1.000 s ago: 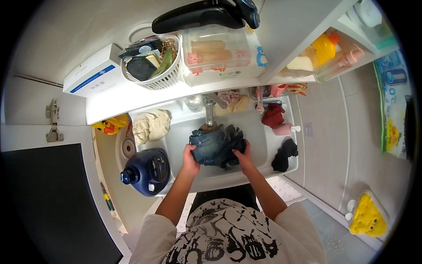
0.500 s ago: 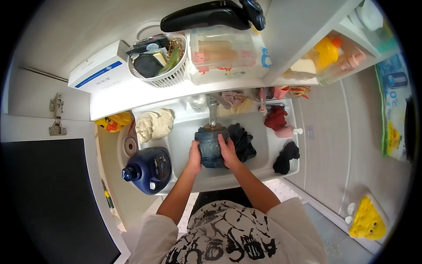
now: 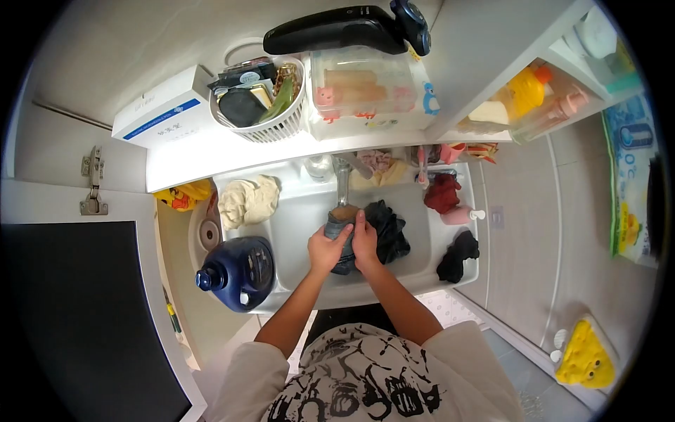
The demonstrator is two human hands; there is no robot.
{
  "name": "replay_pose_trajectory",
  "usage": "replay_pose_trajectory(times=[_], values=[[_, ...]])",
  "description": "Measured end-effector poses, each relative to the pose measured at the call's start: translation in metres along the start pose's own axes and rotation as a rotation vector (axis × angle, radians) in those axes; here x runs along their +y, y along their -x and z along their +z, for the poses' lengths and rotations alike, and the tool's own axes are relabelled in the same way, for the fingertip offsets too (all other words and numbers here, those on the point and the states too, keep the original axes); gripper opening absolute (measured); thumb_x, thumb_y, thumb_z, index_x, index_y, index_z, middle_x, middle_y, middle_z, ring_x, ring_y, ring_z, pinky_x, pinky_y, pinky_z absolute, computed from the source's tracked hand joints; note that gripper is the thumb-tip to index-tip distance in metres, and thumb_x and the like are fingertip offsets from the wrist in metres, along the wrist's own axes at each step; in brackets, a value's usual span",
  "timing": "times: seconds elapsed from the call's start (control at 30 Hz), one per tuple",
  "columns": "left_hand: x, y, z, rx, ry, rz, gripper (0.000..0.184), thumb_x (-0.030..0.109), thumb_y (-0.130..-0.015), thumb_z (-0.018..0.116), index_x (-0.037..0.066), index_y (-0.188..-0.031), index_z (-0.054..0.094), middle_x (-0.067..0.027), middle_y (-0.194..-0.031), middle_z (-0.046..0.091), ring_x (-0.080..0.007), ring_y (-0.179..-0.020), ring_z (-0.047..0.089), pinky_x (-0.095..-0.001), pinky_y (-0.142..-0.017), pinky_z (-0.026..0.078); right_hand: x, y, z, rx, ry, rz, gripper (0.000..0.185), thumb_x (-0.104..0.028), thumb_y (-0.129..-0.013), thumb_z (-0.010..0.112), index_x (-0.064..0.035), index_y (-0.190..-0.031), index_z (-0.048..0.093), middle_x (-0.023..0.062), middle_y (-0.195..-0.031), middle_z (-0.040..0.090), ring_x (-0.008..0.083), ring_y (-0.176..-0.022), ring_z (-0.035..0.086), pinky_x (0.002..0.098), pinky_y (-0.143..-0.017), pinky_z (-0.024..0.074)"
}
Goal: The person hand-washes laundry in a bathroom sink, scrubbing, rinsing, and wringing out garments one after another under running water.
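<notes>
My left hand (image 3: pixel 325 250) and my right hand (image 3: pixel 364 240) grip a blue denim garment (image 3: pixel 335 225) between them, low over the sink (image 3: pixel 294 257). Both thumbs point up and lie close together on the bunched cloth. A brown patch (image 3: pixel 344 213) shows at the denim's far end, just below the metal faucet (image 3: pixel 342 184); what it is I cannot make out. Right of my right hand, a dark crumpled cloth (image 3: pixel 389 233) rests in the basin. The fingers are partly hidden behind the denim.
A blue detergent bottle (image 3: pixel 239 274) and a cream cloth (image 3: pixel 247 202) sit at the left rim. On the right are a red cloth (image 3: pixel 443 193), a pink pump bottle (image 3: pixel 458 215) and a black cloth (image 3: pixel 458 257). A shelf (image 3: pixel 323 147) overhangs the back.
My hands have come closer together. The denim, earlier spread wide between them, is now bunched and narrower, and more of the brown patch shows.
</notes>
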State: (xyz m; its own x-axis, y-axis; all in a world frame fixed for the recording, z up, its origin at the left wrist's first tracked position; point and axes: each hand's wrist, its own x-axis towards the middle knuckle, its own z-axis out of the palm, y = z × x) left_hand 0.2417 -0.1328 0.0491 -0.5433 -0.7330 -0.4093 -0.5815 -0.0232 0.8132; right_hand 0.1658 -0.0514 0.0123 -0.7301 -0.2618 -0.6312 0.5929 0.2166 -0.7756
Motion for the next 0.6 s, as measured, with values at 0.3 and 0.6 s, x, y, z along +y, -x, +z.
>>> replay_pose_trajectory(times=[0.3, 0.6], values=[[0.01, 0.006, -0.014, 0.026, -0.324, 0.002, 0.071, 0.047, -0.083, 0.081, -0.002, -0.131, 0.061, -0.0225, -0.107, 0.073, -0.0308, -0.1, 0.071, -0.0373, -0.088, 0.054, 0.007, -0.006, -0.009, 0.105, 0.602, -0.265, 0.061, -0.055, -0.098, 0.056, 0.0028, -0.092, 0.073, 0.0304, -0.085, 0.068, 0.0483, -0.086, 0.067, 0.0525, -0.078, 0.0529], [0.003, -0.007, -0.037, -0.283, 0.178, -0.183, 0.075, 0.029, -0.083, 0.085, -0.003, -0.142, 0.051, -0.0132, -0.127, 0.064, -0.0201, -0.115, 0.061, -0.0335, -0.099, 0.049, 0.004, 0.034, -0.016, -0.338, 0.679, -0.661, 0.039, -0.03, -0.086, 0.073, -0.0029, -0.111, 0.06, 0.0228, -0.109, 0.064, 0.042, -0.1, 0.064, 0.0454, -0.083, 0.0525]])
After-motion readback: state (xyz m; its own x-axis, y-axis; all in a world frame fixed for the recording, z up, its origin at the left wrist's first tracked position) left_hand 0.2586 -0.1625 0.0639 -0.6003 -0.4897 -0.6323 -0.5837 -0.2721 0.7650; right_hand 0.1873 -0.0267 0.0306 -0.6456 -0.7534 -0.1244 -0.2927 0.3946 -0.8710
